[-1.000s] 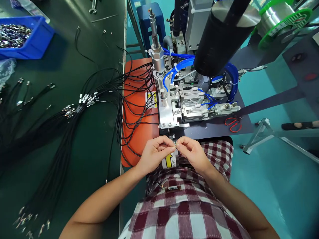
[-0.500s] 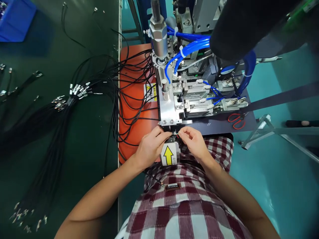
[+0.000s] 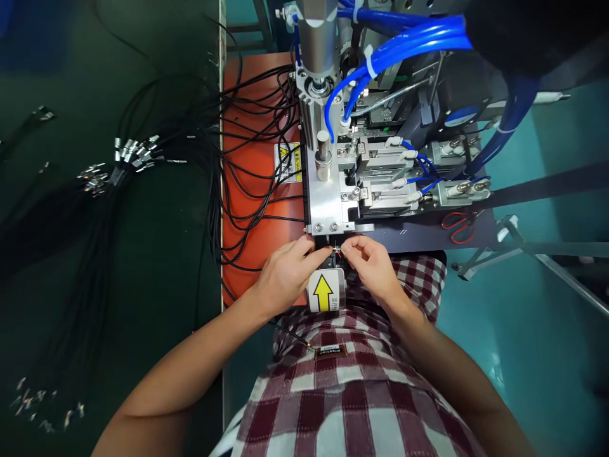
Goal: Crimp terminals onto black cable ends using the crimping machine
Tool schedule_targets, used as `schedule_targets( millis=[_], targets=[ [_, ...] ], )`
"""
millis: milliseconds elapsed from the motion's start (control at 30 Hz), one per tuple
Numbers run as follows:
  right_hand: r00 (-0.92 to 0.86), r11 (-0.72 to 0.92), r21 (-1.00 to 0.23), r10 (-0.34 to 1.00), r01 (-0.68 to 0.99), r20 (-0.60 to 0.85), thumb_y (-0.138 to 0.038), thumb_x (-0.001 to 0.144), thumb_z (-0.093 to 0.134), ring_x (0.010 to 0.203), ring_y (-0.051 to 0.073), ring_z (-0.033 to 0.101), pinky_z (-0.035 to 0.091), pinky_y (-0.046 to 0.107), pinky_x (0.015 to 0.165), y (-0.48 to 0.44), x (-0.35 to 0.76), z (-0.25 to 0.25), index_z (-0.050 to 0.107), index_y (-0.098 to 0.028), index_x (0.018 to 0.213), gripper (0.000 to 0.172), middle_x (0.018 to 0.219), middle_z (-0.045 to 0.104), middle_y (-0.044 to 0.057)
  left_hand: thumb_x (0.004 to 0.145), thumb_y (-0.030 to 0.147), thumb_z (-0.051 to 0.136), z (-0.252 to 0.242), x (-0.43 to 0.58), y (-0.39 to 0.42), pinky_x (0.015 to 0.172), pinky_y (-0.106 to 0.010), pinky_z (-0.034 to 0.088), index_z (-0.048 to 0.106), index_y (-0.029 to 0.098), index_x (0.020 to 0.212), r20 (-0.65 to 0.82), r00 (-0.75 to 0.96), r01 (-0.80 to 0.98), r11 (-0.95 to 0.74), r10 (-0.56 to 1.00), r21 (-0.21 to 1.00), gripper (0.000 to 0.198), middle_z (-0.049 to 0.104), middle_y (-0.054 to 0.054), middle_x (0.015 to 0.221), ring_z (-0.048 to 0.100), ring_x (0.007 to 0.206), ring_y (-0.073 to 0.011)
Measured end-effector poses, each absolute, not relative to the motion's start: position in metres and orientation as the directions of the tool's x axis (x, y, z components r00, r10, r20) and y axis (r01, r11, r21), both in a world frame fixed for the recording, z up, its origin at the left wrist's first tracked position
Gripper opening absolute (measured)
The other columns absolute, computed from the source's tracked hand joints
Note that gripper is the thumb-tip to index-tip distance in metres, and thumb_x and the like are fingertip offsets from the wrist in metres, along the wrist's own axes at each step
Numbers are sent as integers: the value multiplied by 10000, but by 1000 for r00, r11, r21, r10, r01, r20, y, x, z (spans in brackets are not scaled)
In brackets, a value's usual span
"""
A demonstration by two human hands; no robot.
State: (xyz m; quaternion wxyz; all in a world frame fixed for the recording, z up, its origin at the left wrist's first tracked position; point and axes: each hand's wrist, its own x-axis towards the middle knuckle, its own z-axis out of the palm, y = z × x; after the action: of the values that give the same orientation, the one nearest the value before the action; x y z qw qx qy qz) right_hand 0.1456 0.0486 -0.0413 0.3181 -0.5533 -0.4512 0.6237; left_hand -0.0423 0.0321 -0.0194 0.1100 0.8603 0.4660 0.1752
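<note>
Both hands meet at the front of a metal press machine (image 3: 328, 206), below its steel plate. My left hand (image 3: 285, 271) is closed, thumb and finger pinching a thin cable end (image 3: 337, 249) from the left. From the right, my right hand (image 3: 373, 263) pinches at the same cable end, its fingers curled. A speck of red wire shows between the fingertips; the rest is hidden by the fingers. Just below them is a white plate with a yellow arrow (image 3: 323, 292).
Black cables (image 3: 254, 184) run across an orange board (image 3: 242, 244) to the machine's left side. A bundle of cables with metal connectors (image 3: 136, 152) lies on the dark green table (image 3: 157, 266). Blue air hoses (image 3: 409, 47) arch above. Red-handled scissors (image 3: 457, 227) lie at right.
The camera view has shifted, so the machine looks larger and sits further right. My hands keep their pinch, with the fingertips slightly higher in the picture, close beneath the plate.
</note>
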Motion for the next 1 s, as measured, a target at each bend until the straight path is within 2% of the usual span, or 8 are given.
schedule_targets(
  millis=[167, 667, 1000],
  targets=[
    [-193, -397, -913, 893, 92, -407, -411, 802, 629, 540, 99, 385, 340, 236, 489, 49, 146, -39, 563, -172, 731, 259, 618, 496, -16, 951, 176, 375, -19, -42, 32, 603, -246, 475, 658, 146, 1080, 225, 509, 752, -557, 831, 352, 313, 545, -58, 777, 548, 699, -156],
    [-178, -381, -922, 905, 70, -387, -419, 800, 627, 529, 99, 387, 340, 242, 494, 47, 145, -43, 555, -175, 735, 263, 618, 489, -26, 952, 183, 367, -20, -41, 29, 600, -250, 452, 645, 182, 1103, 170, 504, 795, -532, 847, 292, 317, 546, -52, 776, 534, 681, -155],
    [-153, -377, -924, 911, 66, -383, -420, 795, 626, 533, 108, 408, 353, 246, 491, 46, 142, -43, 547, -183, 736, 257, 622, 494, -20, 965, 189, 354, -19, -40, 30, 579, -247, 438, 656, 152, 1070, 221, 519, 795, -562, 825, 229, 322, 544, -49, 751, 518, 654, -147]
  ],
)
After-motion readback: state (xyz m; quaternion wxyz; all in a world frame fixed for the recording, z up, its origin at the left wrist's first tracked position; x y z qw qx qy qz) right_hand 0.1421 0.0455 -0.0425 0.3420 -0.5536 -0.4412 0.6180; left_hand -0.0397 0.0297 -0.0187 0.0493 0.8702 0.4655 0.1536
